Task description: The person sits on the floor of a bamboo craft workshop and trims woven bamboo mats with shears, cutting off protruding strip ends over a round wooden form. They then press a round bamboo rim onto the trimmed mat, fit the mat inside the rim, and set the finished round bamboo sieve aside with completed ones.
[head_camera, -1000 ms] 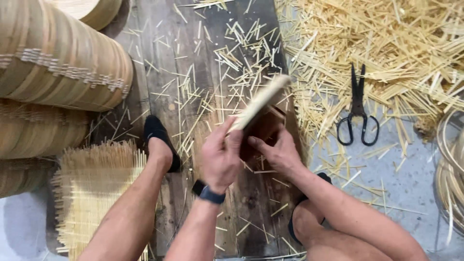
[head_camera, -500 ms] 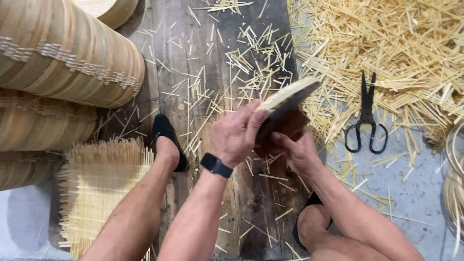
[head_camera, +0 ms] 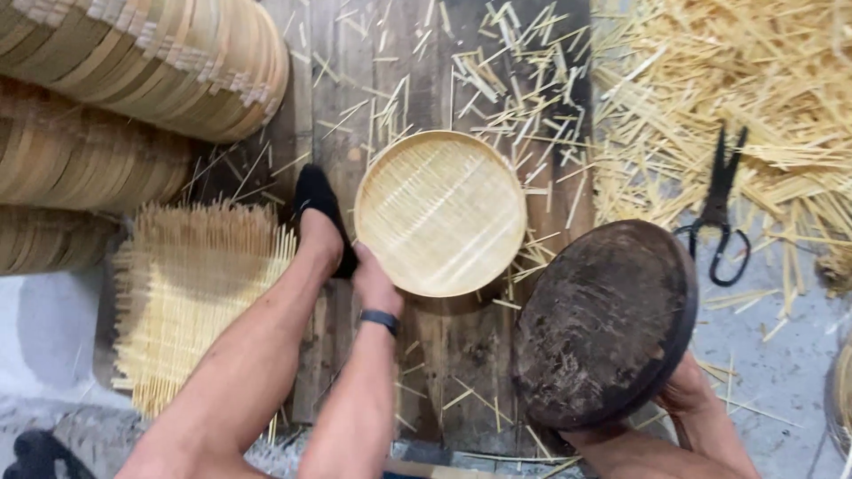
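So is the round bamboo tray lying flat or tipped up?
Flat: the round bamboo tray lies on the wooden boards, full woven face upward.

My left hand (head_camera: 373, 282) reaches forward from the lower centre of the frame, knuckles up, fingers curled downward with the fingertips out of sight, a dark band around the wrist. The bare left forearm runs straight back toward me, nearly vertical in view. My right hand (head_camera: 685, 390) sits low at the right edge, mostly hidden, only the heel of the palm and the wrist showing; whether its fingers are closed cannot be seen. The right forearm angles down to the bottom right corner. My bare left leg stretches diagonally from bottom left, the foot in a dark shoe planted just beside my left hand.
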